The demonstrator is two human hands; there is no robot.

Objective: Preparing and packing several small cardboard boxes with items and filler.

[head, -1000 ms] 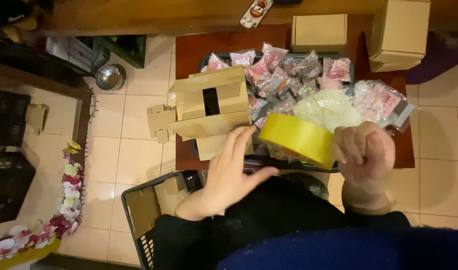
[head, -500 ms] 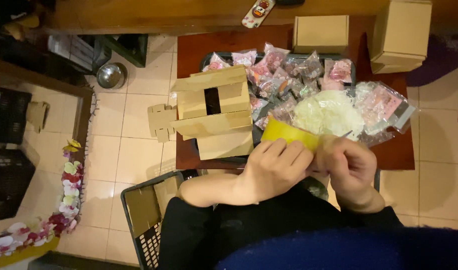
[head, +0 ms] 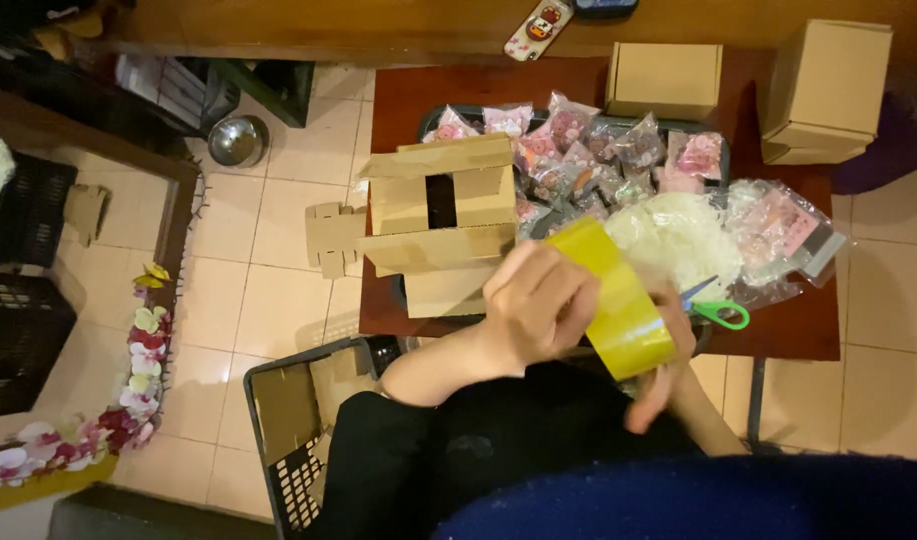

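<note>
Head view, looking down over a dark red counter. Both hands hold a roll of yellow tape above the counter's near edge. The left hand is curled over the roll's left side, fingers wrapped on its outer band; the right hand grips the roll from below and right, largely hidden behind it. Just right of the roll, green-handled scissors lie on the counter. Behind the roll, an unfolded cardboard box lies at the counter's left end, beside a dark tray heaped with small clear bags of pink items. Two closed cardboard boxes stand at the far edge. A black crate sits on the tiled floor.
</note>
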